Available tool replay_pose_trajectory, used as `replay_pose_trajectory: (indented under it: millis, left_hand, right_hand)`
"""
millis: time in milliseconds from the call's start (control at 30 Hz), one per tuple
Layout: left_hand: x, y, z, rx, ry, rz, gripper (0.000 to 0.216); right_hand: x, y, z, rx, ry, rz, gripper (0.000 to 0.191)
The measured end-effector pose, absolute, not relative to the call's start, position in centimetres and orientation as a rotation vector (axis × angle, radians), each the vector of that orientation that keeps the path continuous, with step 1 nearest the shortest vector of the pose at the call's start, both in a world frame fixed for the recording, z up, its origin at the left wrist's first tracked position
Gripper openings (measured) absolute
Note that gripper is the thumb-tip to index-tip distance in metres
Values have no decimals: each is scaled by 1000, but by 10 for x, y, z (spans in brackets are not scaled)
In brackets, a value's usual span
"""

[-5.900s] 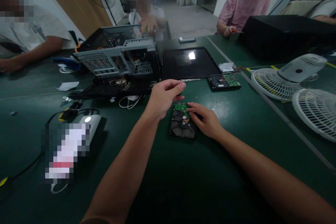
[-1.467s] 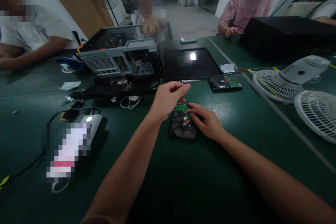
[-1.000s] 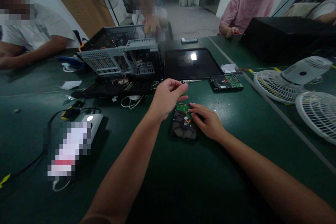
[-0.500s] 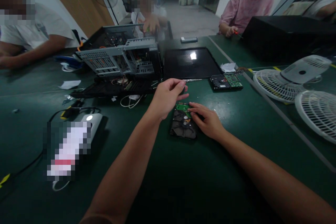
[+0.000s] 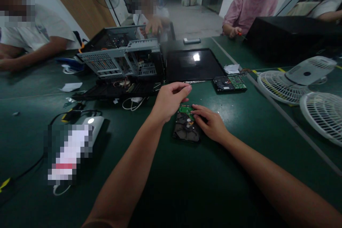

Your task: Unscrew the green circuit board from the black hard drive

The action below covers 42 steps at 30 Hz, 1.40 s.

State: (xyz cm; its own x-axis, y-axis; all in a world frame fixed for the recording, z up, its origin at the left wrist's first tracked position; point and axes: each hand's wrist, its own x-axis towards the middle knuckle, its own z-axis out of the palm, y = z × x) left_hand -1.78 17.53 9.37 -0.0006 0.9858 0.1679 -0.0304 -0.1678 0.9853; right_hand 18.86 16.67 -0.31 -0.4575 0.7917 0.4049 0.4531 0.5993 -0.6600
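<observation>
A hard drive (image 5: 186, 129) lies on the green table with its green circuit board (image 5: 185, 109) facing up at the far end. Fingertips of my right hand (image 5: 212, 124) rest on the right side of that board, stretched out and a little apart. My left hand (image 5: 171, 99) is raised just above the drive's far left corner. Its thumb and forefinger are pressed together in a pinch; whatever may be between them is too small or hidden to make out.
Ahead stands an opened computer case (image 5: 120, 60), beside a black side panel (image 5: 193, 64). A second hard drive (image 5: 230, 83) lies beyond my right hand. White fans (image 5: 294, 78) are at right, a phone (image 5: 71, 149) at left. Several people sit around the table; one holds a screwdriver (image 5: 239, 33).
My left hand's fingers have drawn closer together and its tips have dropped slightly. My right hand and the hard drive stay where they were.
</observation>
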Motion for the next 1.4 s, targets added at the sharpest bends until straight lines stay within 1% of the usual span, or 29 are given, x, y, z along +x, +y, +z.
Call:
replay_pose_trajectory:
  millis: [133, 467, 667, 900, 1400]
  left_hand:
    - [-18, 174, 97, 1295, 1124, 1355, 16]
    - [-12, 173, 102, 1083, 1014, 1397, 2]
    - [-11, 174, 105, 1037, 1020, 1380, 17]
    - [-9, 175, 98, 1109, 992, 1394, 5]
    - [-14, 173, 104, 1057, 1051, 1362, 18]
  right_hand:
    - [189, 167, -2, -982, -2125, 612, 27]
    - [189, 166, -3, -994, -2122, 614, 27]
    - [189, 166, -4, -978, -2123, 610, 27]
    - [189, 167, -4, -974, -2118, 606, 27]
    - [189, 167, -4, -974, -2125, 599, 26]
